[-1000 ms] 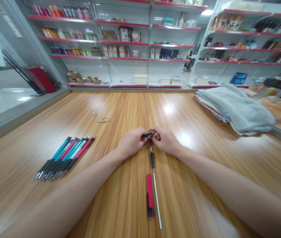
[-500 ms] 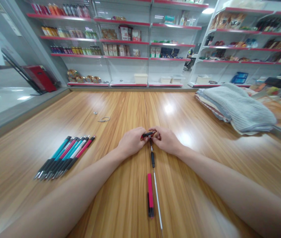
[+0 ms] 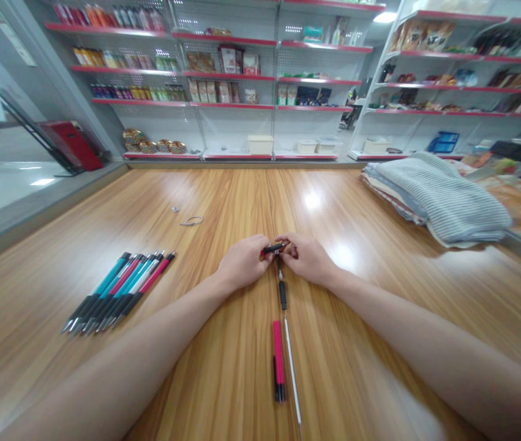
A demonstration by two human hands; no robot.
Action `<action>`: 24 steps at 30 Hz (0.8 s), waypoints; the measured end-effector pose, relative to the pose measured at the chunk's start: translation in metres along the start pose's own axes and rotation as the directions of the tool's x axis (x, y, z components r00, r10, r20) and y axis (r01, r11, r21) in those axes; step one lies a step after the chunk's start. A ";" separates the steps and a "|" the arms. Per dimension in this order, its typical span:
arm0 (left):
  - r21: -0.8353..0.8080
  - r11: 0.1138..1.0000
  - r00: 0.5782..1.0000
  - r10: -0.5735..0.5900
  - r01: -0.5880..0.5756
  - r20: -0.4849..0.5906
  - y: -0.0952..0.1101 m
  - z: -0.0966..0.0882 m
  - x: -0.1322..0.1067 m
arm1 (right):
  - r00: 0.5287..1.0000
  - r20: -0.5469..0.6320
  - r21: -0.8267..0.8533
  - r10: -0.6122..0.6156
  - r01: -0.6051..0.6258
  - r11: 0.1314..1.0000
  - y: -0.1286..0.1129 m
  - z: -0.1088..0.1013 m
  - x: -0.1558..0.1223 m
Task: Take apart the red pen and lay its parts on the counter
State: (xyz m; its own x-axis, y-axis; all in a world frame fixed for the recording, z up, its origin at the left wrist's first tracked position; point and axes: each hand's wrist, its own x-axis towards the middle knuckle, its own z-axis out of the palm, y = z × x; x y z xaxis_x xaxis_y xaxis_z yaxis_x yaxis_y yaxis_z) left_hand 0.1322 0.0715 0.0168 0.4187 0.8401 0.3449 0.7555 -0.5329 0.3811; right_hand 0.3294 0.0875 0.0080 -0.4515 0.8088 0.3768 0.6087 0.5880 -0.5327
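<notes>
My left hand (image 3: 243, 261) and my right hand (image 3: 305, 257) meet at the middle of the wooden table (image 3: 379, 294), both pinched on a small black pen part (image 3: 273, 248) held between their fingertips. Just below the hands a short black pen piece (image 3: 282, 294) lies on the table. A thin white refill (image 3: 291, 362) runs from it toward me. Beside the refill lies a pink pen barrel (image 3: 278, 360) with a black end.
A row of several teal and pink pens (image 3: 120, 290) lies to the left. A small metal ring (image 3: 191, 220) and a tiny part (image 3: 176, 209) sit further back. Folded striped cloth (image 3: 441, 197) is piled at the right. Stocked store shelves (image 3: 232, 79) stand behind.
</notes>
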 end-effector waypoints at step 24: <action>-0.020 1.000 1.000 0.012 -0.012 -0.005 -0.003 0.002 0.001 | 1.000 0.000 0.000 -0.014 0.014 1.000 0.000 0.000 0.001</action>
State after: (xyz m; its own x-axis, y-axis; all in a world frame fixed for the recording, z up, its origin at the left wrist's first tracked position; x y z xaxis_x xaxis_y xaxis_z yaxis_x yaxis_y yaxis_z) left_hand 0.1316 0.0736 0.0139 0.4246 0.8334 0.3539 0.7404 -0.5446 0.3939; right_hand 0.3292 0.0882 0.0078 -0.4600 0.8004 0.3844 0.6025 0.5994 -0.5270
